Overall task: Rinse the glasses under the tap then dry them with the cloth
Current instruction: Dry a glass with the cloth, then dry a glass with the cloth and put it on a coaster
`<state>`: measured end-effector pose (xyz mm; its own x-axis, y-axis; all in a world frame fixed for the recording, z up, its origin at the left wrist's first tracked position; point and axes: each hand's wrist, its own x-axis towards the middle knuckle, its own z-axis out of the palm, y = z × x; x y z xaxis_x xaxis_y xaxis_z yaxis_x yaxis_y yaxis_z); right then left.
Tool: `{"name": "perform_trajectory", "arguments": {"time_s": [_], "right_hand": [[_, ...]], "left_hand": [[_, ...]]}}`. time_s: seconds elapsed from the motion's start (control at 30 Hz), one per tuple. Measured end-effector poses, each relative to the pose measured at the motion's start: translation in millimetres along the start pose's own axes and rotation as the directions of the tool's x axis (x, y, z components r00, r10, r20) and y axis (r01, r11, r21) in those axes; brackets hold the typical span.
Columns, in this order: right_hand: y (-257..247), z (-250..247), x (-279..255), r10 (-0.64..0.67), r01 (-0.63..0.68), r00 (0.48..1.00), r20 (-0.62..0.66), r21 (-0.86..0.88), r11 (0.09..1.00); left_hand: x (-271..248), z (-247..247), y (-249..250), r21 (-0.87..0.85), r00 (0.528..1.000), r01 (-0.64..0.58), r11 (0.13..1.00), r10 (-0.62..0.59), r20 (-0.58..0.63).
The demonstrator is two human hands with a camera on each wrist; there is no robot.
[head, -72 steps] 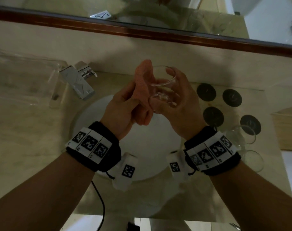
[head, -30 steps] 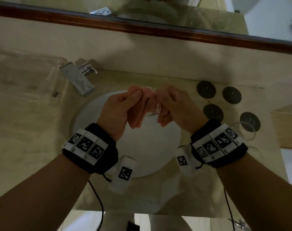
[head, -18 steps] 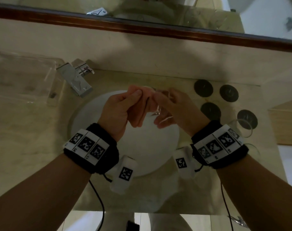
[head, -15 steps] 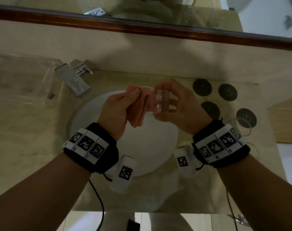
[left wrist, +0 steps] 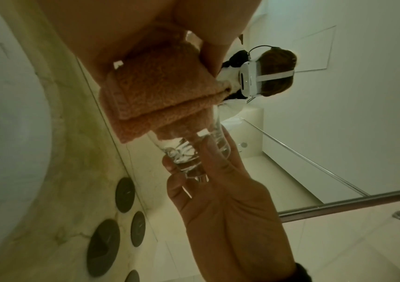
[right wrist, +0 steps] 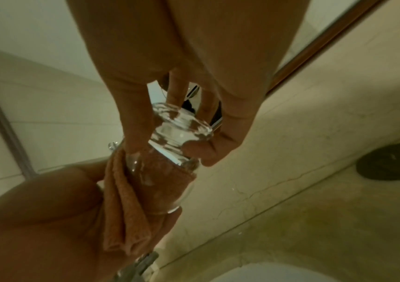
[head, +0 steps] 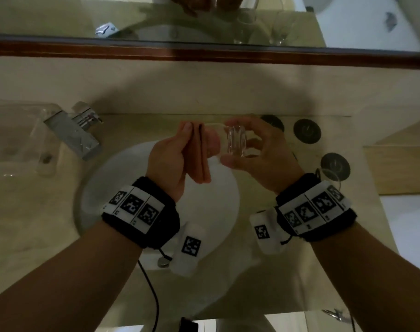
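Observation:
Over the white basin (head: 108,192) both hands work on one clear glass (head: 235,143). It lies sideways, its thick base toward the camera. My right hand (head: 259,149) grips it round the base with thumb and fingers. My left hand (head: 175,156) holds a folded peach cloth (head: 200,161), one end pushed into the glass's mouth. In the left wrist view the cloth (left wrist: 150,89) enters the glass (left wrist: 189,152). The right wrist view shows the cloth (right wrist: 126,206) through the wall of the glass (right wrist: 175,137). The chrome tap (head: 74,135) stands at the back left; no water is visible.
Dark round coasters (head: 307,134) lie on the counter to the right, and part of another glass (head: 333,178) stands on one. A clear tray (head: 17,140) sits left of the tap. A wooden box (head: 400,168) is at far right, a framed mirror (head: 204,51) behind.
The glass came down from an upright hold to lie sideways over the basin. In the last half second my right hand turned it, so its base faces the camera. The cloth stays inside.

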<state>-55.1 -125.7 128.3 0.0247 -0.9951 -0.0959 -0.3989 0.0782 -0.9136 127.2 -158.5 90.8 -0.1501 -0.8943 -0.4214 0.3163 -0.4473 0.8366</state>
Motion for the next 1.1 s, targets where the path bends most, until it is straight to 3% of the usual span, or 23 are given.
{"name": "perform_trajectory", "arguments": {"time_s": [0.2,0.37,0.5,0.6,0.8,1.1], "right_hand": [[18.0,-46.2,23.4,0.084,-0.109,0.973,-0.215,-0.106,0.988],[45.7,-93.0,61.0,0.208,-0.297,0.919,-0.336,-0.240,0.924],[75.2,-111.0,94.2,0.291,-0.407,0.896,-0.335,-0.360,0.840],[94.4,-113.8,113.7,0.314,-0.414,0.907,-0.280,-0.465,0.782],[123.4,-109.6,137.9,0.329,-0.403,0.915,-0.233,-0.552,0.730],[136.9,-103.8,139.5,0.349,-0.422,0.905,-0.242,-0.598,0.681]], "left_hand": [[34.9,40.2,-13.0,-0.146,0.984,0.171,0.974,-0.176,-0.023],[68.7,65.9,-27.7,-0.091,0.966,0.248,0.964,-0.254,-0.056],[94.8,87.0,-32.3,-0.019,0.958,0.287,0.958,-0.287,-0.022],[113.4,97.5,-35.6,-0.030,0.950,0.309,0.951,-0.310,-0.043],[138.9,100.6,-50.3,-0.042,0.933,0.349,0.936,-0.351,-0.081],[135.5,96.4,-50.6,-0.072,0.922,0.375,0.924,-0.380,-0.069]]}}
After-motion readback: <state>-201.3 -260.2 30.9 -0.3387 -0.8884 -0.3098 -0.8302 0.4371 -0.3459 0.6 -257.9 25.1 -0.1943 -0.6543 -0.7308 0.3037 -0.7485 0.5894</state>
